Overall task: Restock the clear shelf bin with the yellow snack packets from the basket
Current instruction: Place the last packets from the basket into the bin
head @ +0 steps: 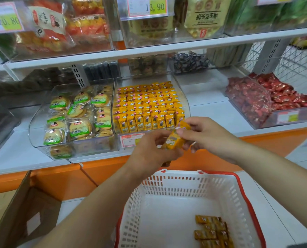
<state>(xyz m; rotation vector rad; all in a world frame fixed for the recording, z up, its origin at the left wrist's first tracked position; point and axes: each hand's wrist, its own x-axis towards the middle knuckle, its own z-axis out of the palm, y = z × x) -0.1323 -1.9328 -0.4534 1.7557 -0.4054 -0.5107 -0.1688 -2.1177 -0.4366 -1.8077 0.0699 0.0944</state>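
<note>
The clear shelf bin [184, 97] holds several rows of upright yellow snack packets [147, 104]. In front of its lower edge, both hands meet above the basket. My left hand [149, 151] grips a small bunch of yellow packets [173, 141] from below. My right hand [203, 135] pinches the top packet [184, 125] of that bunch. The white basket [235, 197] with a red rim stands below, with several yellow packets [212, 231] lying in its near right corner.
A clear bin of round green-labelled biscuit packs [77, 119] sits left of the yellow bin. A bin of red sweets [267, 99] stands at the right. An open cardboard box [22, 212] is at the lower left. Orange shelf front [59, 179] runs across below.
</note>
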